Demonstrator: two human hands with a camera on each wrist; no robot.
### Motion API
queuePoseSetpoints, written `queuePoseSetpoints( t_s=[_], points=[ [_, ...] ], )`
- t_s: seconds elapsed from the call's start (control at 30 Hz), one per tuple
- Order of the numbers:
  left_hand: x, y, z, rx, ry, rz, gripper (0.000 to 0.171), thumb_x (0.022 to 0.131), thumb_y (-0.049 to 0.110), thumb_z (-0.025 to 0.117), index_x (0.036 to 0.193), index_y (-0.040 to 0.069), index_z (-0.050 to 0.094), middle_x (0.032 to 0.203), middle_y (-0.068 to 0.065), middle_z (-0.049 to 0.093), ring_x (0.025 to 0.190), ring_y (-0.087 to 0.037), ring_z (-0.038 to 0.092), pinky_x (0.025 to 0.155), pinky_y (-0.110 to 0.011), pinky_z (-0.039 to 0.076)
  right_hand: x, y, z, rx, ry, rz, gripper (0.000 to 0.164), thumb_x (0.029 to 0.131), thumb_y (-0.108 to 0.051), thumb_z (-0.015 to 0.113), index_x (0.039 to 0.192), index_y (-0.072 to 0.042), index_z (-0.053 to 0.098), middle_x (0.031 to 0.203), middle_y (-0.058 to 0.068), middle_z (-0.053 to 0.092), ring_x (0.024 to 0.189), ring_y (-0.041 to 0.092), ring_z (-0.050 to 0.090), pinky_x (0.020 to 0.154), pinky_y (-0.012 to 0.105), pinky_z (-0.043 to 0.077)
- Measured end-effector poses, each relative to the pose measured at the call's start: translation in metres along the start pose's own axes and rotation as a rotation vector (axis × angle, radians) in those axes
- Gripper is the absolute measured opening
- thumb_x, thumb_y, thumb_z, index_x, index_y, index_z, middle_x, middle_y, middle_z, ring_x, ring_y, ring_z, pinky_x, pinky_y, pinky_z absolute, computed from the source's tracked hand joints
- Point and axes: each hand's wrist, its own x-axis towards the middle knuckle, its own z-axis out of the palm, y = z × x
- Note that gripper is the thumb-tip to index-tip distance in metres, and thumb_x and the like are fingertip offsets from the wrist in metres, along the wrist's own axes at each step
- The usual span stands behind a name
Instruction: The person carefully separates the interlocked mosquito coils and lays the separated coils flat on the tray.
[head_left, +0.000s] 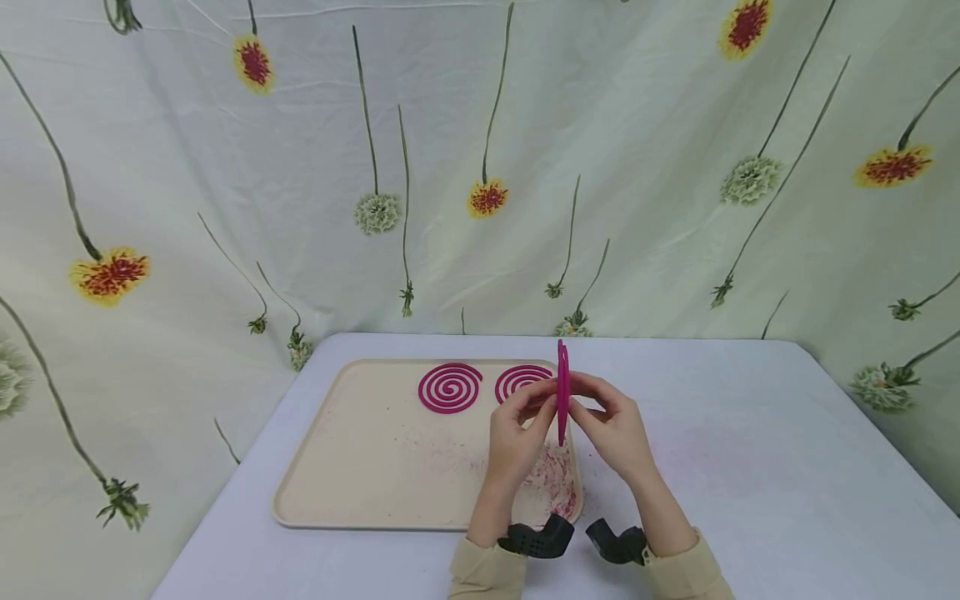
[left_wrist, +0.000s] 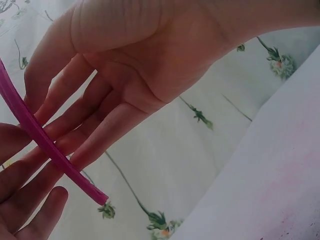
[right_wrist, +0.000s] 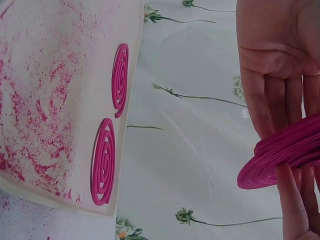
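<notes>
A magenta mosquito coil is held up on edge between the two hands, over the tray's right side. My left hand pinches it from the left with thumb and fingers. From the other side my right hand pinches it too. In the right wrist view the held coil looks layered; I cannot tell whether it is one coil or two together. Two more coils lie flat along the tray's far edge: one in full view, the other partly hidden behind my left hand.
The beige tray sits on a white table, with magenta crumbs and dust on its right part. A flowered cloth hangs behind the table. Black wrist cameras stick out from both cuffs near the tray's front edge.
</notes>
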Motion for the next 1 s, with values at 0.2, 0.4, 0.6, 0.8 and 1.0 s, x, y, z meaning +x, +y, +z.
queuePoseSetpoints(
  t_s=[0.2,0.4,0.6,0.8,1.0],
  points=[
    [0.0002,0.0006,-0.001,-0.016,-0.016,-0.017,0.024,0.089,-0.001,0.061,0.112,-0.007,0.062,0.106,-0.02,0.065,0.099,-0.037,0.061,0.089,-0.042,0.05,0.0007,0.0008,-0.001,0.022,-0.007,0.009,0.034,0.085,0.001,0.065,0.118,0.003,0.06,0.114,0.018,0.062,0.101,0.007,0.057,0.079,0.023,0.053],
    [0.0012,-0.0022,-0.0034,-0.052,-0.012,-0.005,0.027,0.088,-0.001,0.062,0.114,-0.008,0.061,0.109,-0.021,0.065,0.102,-0.033,0.062,0.09,-0.046,0.049,0.0006,-0.0004,-0.0005,0.053,-0.001,-0.004,0.033,0.085,0.002,0.065,0.118,0.004,0.061,0.112,0.019,0.062,0.099,0.007,0.058,0.079,0.024,0.053],
    [0.0006,-0.0041,-0.005,-0.042,-0.018,-0.004,0.028,0.088,0.001,0.062,0.114,-0.009,0.061,0.109,-0.021,0.065,0.102,-0.031,0.062,0.089,-0.046,0.049,0.0004,0.0004,-0.0002,0.082,-0.013,-0.006,0.034,0.085,0.001,0.065,0.119,0.004,0.06,0.111,0.02,0.062,0.097,0.008,0.058,0.079,0.024,0.053],
    [-0.0002,-0.0044,-0.0046,-0.029,-0.02,0.034,0.028,0.088,0.0,0.063,0.114,-0.009,0.06,0.11,-0.021,0.064,0.102,-0.032,0.061,0.089,-0.049,0.049,-0.0002,0.0038,-0.0003,0.085,-0.021,0.013,0.036,0.085,0.001,0.065,0.121,0.004,0.059,0.111,0.018,0.062,0.097,0.008,0.058,0.079,0.025,0.053],
    [-0.0006,-0.0053,-0.0044,-0.046,-0.066,0.077,0.033,0.086,-0.003,0.063,0.118,-0.01,0.057,0.113,-0.024,0.061,0.105,-0.036,0.059,0.095,-0.049,0.045,-0.0011,0.0027,-0.0044,0.12,-0.029,0.001,0.035,0.084,0.004,0.065,0.118,0.008,0.059,0.102,-0.003,0.065,0.094,0.01,0.059,0.079,0.024,0.053]
  ],
)
